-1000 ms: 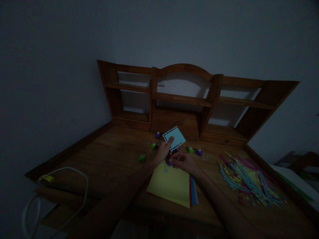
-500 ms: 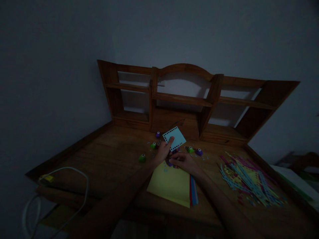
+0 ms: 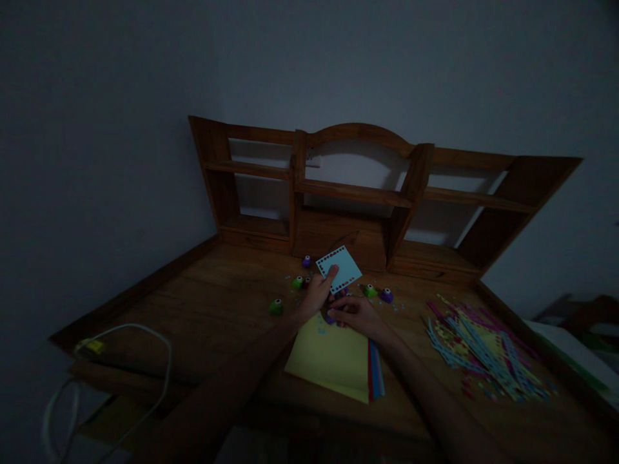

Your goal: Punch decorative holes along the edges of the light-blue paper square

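Note:
My left hand point(image 3: 316, 295) pinches a small light-blue card point(image 3: 340, 267) with a row of punched holes along two edges, holding it tilted up above the wooden desk point(image 3: 213, 309). My right hand point(image 3: 356, 314) is closed over a small purple paper punch point(image 3: 330, 317) that sits at the lower edge of the card. Both hands hover over the far end of a stack of coloured paper sheets with a yellow sheet point(image 3: 331, 357) on top. Tiny blue cut-outs lie on the yellow sheet near the punch.
Small craft punches lie around the hands: green ones point(image 3: 276, 307) point(image 3: 296, 282) point(image 3: 369, 291) and purple ones point(image 3: 306, 261) point(image 3: 386, 296). A heap of punched paper strips point(image 3: 483, 351) covers the desk's right side. A wooden shelf unit point(image 3: 358, 193) stands at the back. A white cable point(image 3: 120, 361) loops at the left.
Almost nothing differs: the card and both hands have shifted by a hair, still holding the same pose over the paper stack.

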`<state>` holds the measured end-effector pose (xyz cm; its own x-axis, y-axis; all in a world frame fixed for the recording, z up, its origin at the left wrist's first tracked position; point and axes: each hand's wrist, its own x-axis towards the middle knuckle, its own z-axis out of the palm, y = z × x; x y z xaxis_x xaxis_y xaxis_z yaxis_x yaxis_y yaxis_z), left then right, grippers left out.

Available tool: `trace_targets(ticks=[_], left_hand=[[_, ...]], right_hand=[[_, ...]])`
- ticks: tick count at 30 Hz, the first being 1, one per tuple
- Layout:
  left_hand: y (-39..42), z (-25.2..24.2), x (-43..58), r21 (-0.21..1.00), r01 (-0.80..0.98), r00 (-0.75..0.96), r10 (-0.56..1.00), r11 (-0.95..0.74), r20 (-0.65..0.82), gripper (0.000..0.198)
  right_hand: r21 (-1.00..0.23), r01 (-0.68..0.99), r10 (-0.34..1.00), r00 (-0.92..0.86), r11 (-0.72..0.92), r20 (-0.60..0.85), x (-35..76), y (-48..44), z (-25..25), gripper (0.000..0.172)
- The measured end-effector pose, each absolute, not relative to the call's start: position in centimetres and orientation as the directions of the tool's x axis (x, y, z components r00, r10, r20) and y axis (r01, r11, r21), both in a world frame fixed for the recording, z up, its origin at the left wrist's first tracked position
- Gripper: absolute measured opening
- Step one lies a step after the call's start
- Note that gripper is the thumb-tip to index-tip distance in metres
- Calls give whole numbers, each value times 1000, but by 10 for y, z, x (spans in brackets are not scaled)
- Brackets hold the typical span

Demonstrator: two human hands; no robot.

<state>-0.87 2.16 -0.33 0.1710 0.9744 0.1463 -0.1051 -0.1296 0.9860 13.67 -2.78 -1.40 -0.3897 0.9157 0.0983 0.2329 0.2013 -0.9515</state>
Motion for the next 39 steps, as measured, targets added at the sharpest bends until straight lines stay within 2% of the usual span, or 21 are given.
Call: trace_targets(ticks=[26,29,34,36,39], left_hand=[[22,-4,-8,984,-117,169,973,-136,155,58],[26,-6,-9,984,-115,100,984,-138,150,57],[30,-8,-14,983,-84,-42,986,-165,162,60],[28,-5,-16,982,-77,-29,985,-174,173,63],[24,1,-17,980,-76,15,982,-186,187,67]], right_hand=[[-957,255,928,-370,138,36,134,-29,-12,38],[-956,241,966,-237,165,107,139,-28,-5,35],[-963,76,949,168,259,268,162,-22,8,36],[-945,140,900,292,295,324,172,-18,8,35],[-905,330,868,325,267,375,180,-12,-1,34]])
